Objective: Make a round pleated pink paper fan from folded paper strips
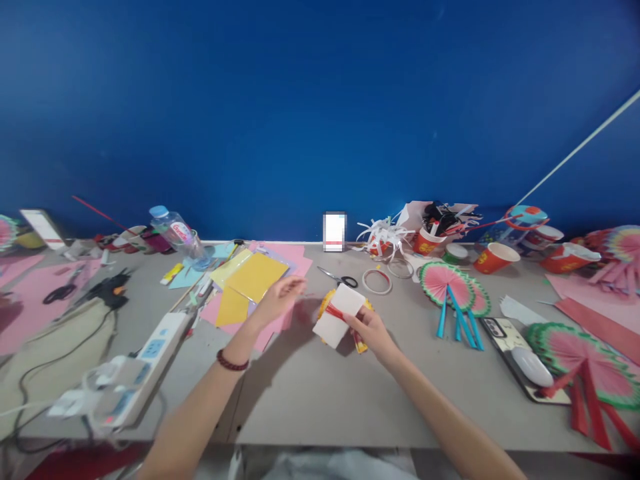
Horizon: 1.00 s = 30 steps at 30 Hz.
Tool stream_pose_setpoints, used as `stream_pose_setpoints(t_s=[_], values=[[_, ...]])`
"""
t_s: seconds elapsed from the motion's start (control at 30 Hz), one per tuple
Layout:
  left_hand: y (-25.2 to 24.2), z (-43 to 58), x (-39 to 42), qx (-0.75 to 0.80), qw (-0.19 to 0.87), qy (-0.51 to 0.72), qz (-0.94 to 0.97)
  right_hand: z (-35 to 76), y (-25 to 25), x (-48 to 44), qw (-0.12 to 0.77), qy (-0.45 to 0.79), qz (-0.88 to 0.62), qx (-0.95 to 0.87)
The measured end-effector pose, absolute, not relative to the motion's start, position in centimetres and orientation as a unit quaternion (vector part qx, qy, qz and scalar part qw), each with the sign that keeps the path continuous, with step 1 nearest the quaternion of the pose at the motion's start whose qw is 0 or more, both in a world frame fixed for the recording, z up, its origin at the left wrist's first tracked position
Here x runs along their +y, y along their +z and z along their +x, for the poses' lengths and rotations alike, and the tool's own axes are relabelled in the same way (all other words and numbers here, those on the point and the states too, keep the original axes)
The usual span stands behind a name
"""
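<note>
In the middle of the table, my right hand [367, 327] grips a white card [353, 300] with red thread [336, 312] across its middle. Behind the card, the edges of a yellow pleated paper piece [361, 343] stick out. My left hand [281, 298] is raised to the left of the card, apart from it, fingers curled together; whether something thin is between them I cannot make out. Beneath and beyond it lie yellow paper sheets [257, 275] on pink paper [293, 253]. Scissors [340, 277] with black handles rest just beyond the card.
Tape rolls [377, 281] lie behind the card. On the right are pink-green paper fans [447, 287], paper cups [496, 259], a phone [495, 327] and a white mouse [531, 367]. A power strip [157, 347], glue gun [107, 290] and plastic bottle [183, 240] stand left. A blue wall closes off the back.
</note>
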<state>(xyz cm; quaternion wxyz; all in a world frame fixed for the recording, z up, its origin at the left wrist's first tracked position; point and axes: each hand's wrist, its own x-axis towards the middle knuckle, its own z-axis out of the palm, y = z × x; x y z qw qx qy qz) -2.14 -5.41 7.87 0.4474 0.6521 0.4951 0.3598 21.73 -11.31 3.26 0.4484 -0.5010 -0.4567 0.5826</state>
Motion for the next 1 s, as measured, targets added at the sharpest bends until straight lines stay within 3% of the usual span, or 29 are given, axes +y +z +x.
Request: stream_pose_setpoints(t_s=[0.13, 0.43, 0.57, 0.8, 1.0], values=[[8.6, 2.6, -6.8, 0.374, 0.624, 0.291, 0.622, 22.0, 4.2, -11.1, 0.478, 0.593, -0.493, -0.420], [5.5, 4.6, -7.6, 0.337, 0.707, 0.478, 0.397, 22.8, 6.7, -9.8, 0.500, 0.615, -0.401, -0.460], [4.6, 5.4, -8.4, 0.309, 0.734, 0.510, 0.323, 21.8, 7.2, -9.9, 0.483, 0.529, -0.422, -0.556], [5.0, 6.6, -10.1, 0.311, 0.753, 0.501, 0.292, 20.5, 6.2, -11.2, 0.504, 0.242, -0.466, -0.686], [5.3, 6.0, -9.8, 0.267, 0.771, 0.500, 0.289, 20.9, 5.0, -11.1, 0.505, 0.164, -0.467, -0.707]])
